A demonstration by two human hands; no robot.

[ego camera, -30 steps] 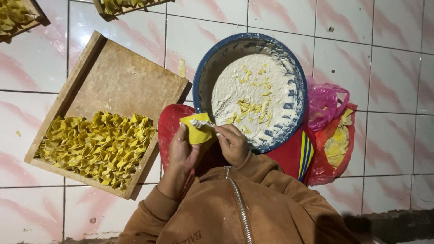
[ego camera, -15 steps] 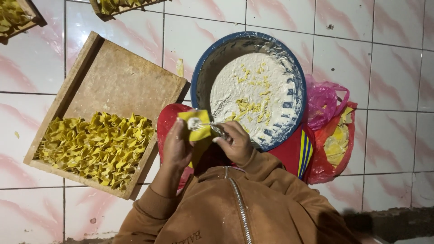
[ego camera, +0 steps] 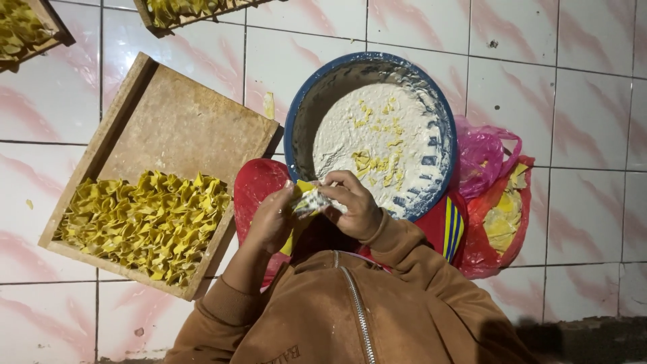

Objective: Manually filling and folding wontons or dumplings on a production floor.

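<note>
My left hand [ego camera: 269, 219] and my right hand [ego camera: 354, 205] meet in front of my chest, both pinching a small yellow dough wrapper [ego camera: 306, 199] smeared with white filling. The wrapper is folded up between my fingers. Just beyond my hands stands a blue round basin [ego camera: 303, 114] holding white paste filling [ego camera: 377, 145] flecked with yellow scraps. To the left lies a wooden tray [ego camera: 175, 121] whose near half is packed with several folded yellow dumplings [ego camera: 145, 222]. My sleeves are brown.
A red plastic sheet [ego camera: 259, 182] lies under my hands. At the right, pink and red plastic bags [ego camera: 488, 162] hold yellow wrappers [ego camera: 502, 222]. Two more wooden trays with yellow pieces [ego camera: 20, 27] [ego camera: 189, 10] poke in at the top. The floor is white and pink tile.
The flat yellow wrapper has been folded shut between my fingers, and both hands have drawn slightly closer together and toward my chest.
</note>
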